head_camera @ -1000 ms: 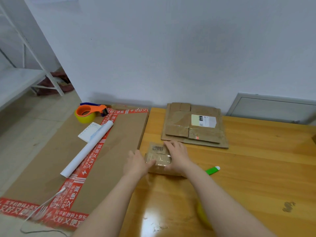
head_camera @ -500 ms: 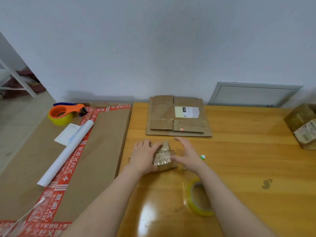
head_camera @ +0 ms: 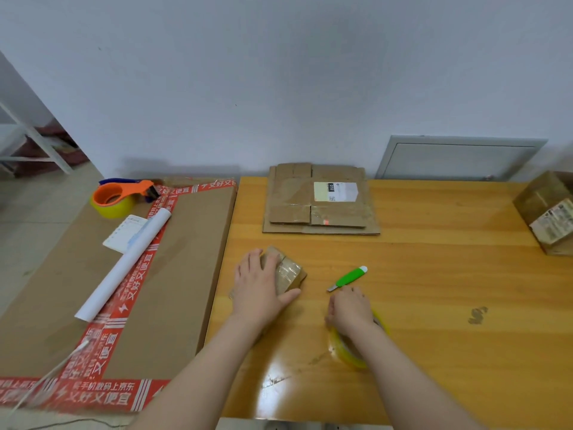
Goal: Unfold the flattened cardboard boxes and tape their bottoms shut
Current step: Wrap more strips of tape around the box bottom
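Pinning box, grabbing tape.
Left hand (head_camera: pixel 257 287) is lying flat, fingers straight, pressing down on the box (head_camera: pixel 290 271) at the table's (head_camera: pixel 434 274) left-middle. Right hand (head_camera: pixel 350 308) is curling round the tape roll (head_camera: pixel 344 349), just near of the cutter (head_camera: pixel 348 278). Probably best: palm holding the flaps butted shut, tape starting on a side wall and running across the seam. Flat stack (head_camera: pixel 321 200) is waiting at the far edge.

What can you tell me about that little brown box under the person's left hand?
The small box is brown cardboard, with shiny clear tape over its closed top flaps. It sits skewed on the wooden table. The left hand rests on its left part, thumb along the near side. Nothing else touches it.
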